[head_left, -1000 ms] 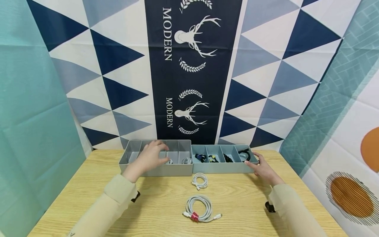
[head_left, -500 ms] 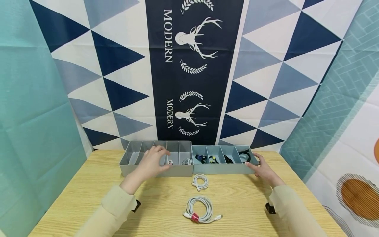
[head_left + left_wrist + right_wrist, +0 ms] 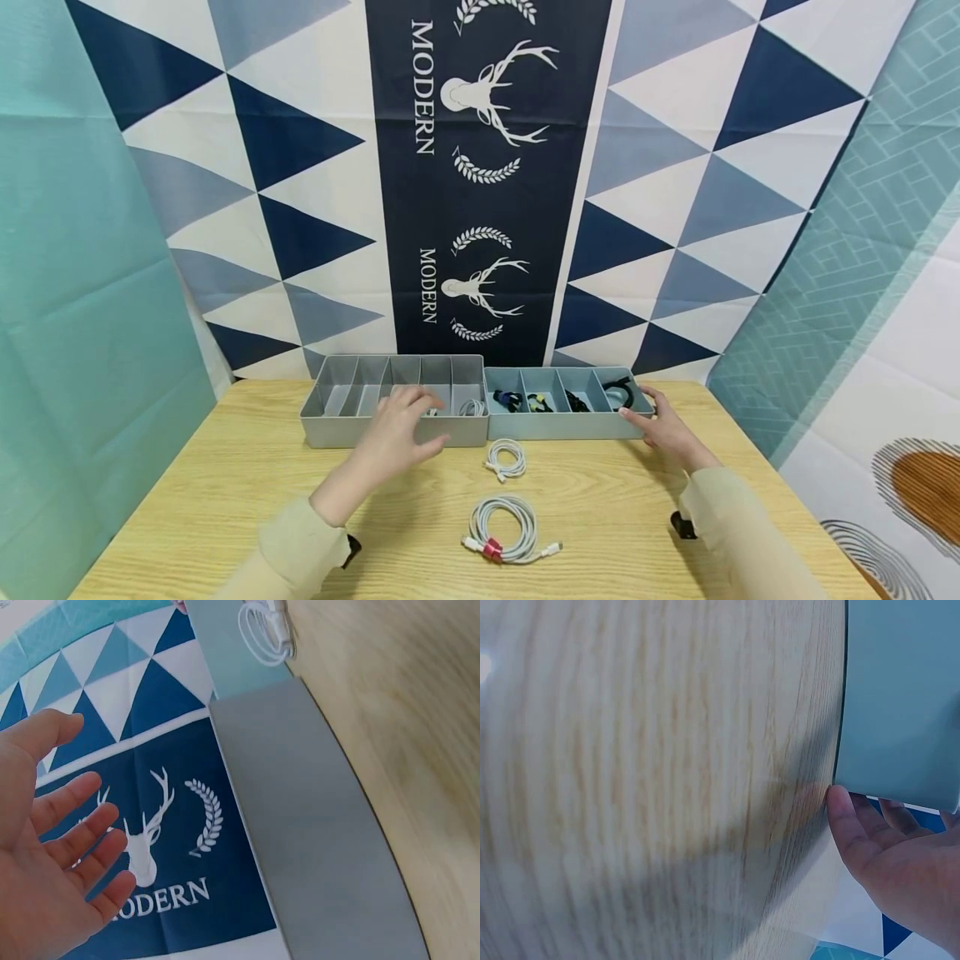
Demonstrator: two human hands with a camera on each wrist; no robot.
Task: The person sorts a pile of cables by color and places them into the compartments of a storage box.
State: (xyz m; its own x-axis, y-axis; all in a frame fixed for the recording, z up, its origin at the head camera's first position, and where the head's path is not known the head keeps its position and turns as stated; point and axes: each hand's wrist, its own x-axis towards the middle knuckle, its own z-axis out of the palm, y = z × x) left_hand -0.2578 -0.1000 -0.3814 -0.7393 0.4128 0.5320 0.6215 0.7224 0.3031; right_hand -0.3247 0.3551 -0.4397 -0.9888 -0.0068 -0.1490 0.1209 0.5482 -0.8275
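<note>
In the head view my left hand [image 3: 397, 433] hangs in front of the grey compartment box [image 3: 322, 432], overlapping its front wall, with nothing between the spread fingers. The left wrist view shows the same palm with its fingers loosely bent. A coiled white cable [image 3: 472, 407] lies in the box's rightmost compartment; another white bit shows beyond my fingertips. My right hand [image 3: 670, 429] holds the right end of the blue compartment box [image 3: 562, 427], thumb at the front corner and fingers along the end wall. Black cables [image 3: 576, 402] and a thick black coil [image 3: 621, 392] lie in its compartments.
Both boxes stand end to end at the back of the wooden table [image 3: 225, 500]. Nearer lie a small coiled white cable [image 3: 517, 454] and a larger coil [image 3: 529, 521] with a red strap [image 3: 492, 549]. A patterned cloth [image 3: 300, 167] hangs behind.
My left hand has come from over the grey box's compartments toward me and slightly right, down past its front edge. My right hand stays at the blue box's end.
</note>
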